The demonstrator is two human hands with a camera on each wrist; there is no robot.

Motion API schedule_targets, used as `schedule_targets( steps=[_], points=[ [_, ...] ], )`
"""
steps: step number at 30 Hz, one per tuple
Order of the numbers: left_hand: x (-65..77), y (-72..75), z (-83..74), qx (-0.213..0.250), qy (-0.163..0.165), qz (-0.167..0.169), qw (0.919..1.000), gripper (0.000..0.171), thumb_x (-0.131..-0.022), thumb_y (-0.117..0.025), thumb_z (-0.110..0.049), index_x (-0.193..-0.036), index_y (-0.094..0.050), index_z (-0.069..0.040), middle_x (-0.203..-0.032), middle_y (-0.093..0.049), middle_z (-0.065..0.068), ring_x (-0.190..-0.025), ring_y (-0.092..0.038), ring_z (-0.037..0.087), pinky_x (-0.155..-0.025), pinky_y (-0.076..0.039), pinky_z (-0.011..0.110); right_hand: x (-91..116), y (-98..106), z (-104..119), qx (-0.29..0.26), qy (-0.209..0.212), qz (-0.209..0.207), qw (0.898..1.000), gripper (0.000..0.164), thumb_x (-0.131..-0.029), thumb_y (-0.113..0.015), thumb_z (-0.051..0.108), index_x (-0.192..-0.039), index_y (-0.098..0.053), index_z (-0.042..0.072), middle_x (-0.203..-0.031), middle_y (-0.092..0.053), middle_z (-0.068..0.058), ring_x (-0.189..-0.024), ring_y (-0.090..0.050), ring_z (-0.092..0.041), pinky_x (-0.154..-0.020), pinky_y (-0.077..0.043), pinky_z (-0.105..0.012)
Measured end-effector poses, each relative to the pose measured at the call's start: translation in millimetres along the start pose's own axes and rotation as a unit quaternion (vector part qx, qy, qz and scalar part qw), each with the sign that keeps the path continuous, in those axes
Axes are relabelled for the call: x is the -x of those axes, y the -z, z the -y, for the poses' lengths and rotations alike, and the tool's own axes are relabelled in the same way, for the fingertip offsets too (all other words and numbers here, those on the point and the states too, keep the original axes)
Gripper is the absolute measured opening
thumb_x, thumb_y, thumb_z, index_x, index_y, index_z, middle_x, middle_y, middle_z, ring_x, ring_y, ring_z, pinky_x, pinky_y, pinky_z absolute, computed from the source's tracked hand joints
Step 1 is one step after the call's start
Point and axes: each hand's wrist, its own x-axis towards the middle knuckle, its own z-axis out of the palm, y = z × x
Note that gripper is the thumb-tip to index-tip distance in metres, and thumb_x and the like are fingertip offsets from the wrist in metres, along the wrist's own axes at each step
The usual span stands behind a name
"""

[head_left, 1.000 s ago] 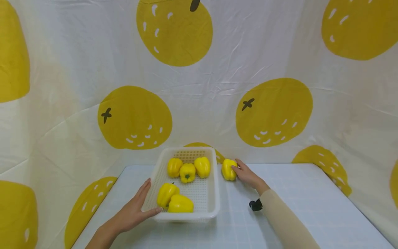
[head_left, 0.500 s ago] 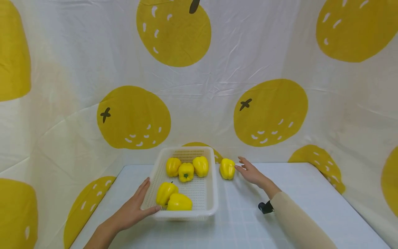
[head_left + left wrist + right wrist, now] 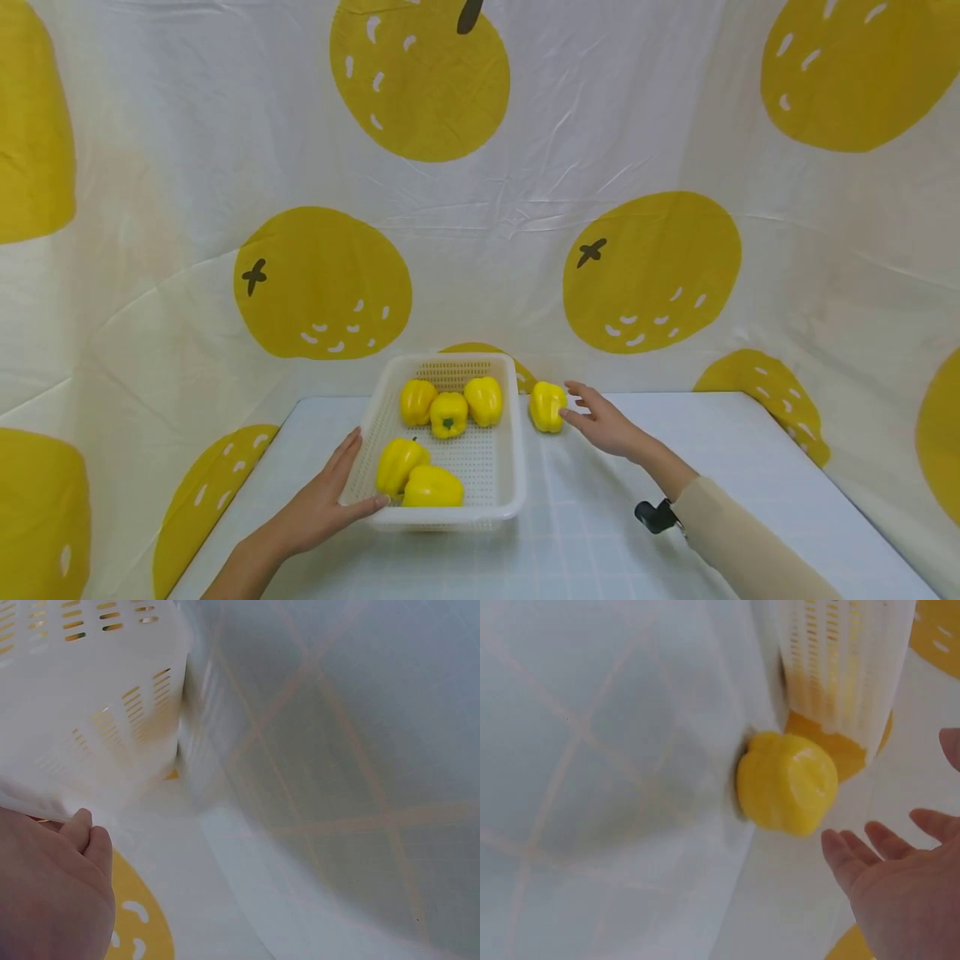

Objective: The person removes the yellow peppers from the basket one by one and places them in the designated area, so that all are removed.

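A white perforated plastic basket (image 3: pixel 491 475) stands left of the table's middle with several yellow bell peppers (image 3: pixel 448 415) inside. At its near left corner my left hand (image 3: pixel 311 507) holds the rim, thumb over the front edge and fingers along the left side. The left wrist view shows the fingertips (image 3: pixel 97 844) at the rim. Outside the basket, to its right, one more yellow bell pepper (image 3: pixel 547 408) sits on the table. My right hand (image 3: pixel 603 423) is just right of it, fingers spread and holding nothing. In the right wrist view a gap shows between fingers and pepper (image 3: pixel 787 784).
The table (image 3: pixel 720 483) wears a pale blue checked cloth. Behind it hangs a white curtain (image 3: pixel 495 250) printed with large yellow fruit. A black band with a small device (image 3: pixel 657 517) sits on the right wrist.
My right hand has let go of the bell pepper beside the basket and drawn back slightly to the right. My left hand keeps its place on the basket.
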Motion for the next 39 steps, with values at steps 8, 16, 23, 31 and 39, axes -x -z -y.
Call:
schedule_targets(
  steps=[8,16,23,31,39],
  points=[
    [-0.6,-1.0,1.3,0.003,-0.001,-0.003,1.0,0.111,-0.09,-0.065,-0.065,-0.165,-0.006,-0.009,-0.173,-0.002,0.012,-0.152,-0.021,0.046,-0.112,-0.029,0.072,17,-8,21,-0.009,0.029,0.006,1.0,0.061,-0.104,-0.06,0.032,-0.156,-0.038,0.008,-0.158,-0.041,-0.018,-0.141,-0.044,-0.043,-0.106,-0.048,-0.055],
    [-1.1,-2.3,2.1,0.001,0.003,-0.001,1.0,0.11,-0.091,-0.064,-0.066,-0.166,-0.005,-0.011,-0.173,0.0,0.01,-0.152,-0.021,0.046,-0.111,-0.03,0.072,27,-15,36,-0.018,0.073,0.023,0.997,0.051,-0.104,-0.061,0.028,-0.15,-0.047,0.011,-0.155,-0.045,-0.015,-0.137,-0.049,-0.041,-0.108,-0.046,-0.055],
    [-0.6,-1.0,1.0,0.0,0.0,-0.001,1.0,0.11,-0.091,-0.065,-0.065,-0.165,-0.005,-0.01,-0.173,0.0,0.011,-0.152,-0.02,0.047,-0.111,-0.029,0.073,34,-25,50,-0.024,0.117,0.059,0.991,0.055,-0.104,-0.06,0.033,-0.151,-0.045,0.009,-0.155,-0.046,-0.013,-0.135,-0.052,-0.038,-0.107,-0.048,-0.054],
    [-1.5,-1.4,2.4,0.005,0.004,0.003,1.0,0.11,-0.091,-0.064,-0.066,-0.166,-0.004,-0.011,-0.173,0.001,0.01,-0.153,-0.019,0.047,-0.112,-0.028,0.072,36,-38,69,-0.029,0.155,0.098,0.983,0.048,-0.105,-0.058,0.029,-0.149,-0.048,0.013,-0.146,-0.055,-0.009,-0.128,-0.058,-0.029,-0.105,-0.05,-0.052],
    [-0.8,-0.7,0.6,0.002,0.003,0.0,1.0,0.111,-0.09,-0.065,-0.066,-0.166,-0.005,-0.011,-0.173,0.001,0.01,-0.152,-0.02,0.047,-0.112,-0.028,0.072,35,-54,88,-0.04,0.191,0.138,0.971,0.045,-0.103,-0.063,0.027,-0.144,-0.052,0.01,-0.139,-0.059,-0.006,-0.123,-0.061,-0.026,-0.102,-0.053,-0.038]
  ],
)
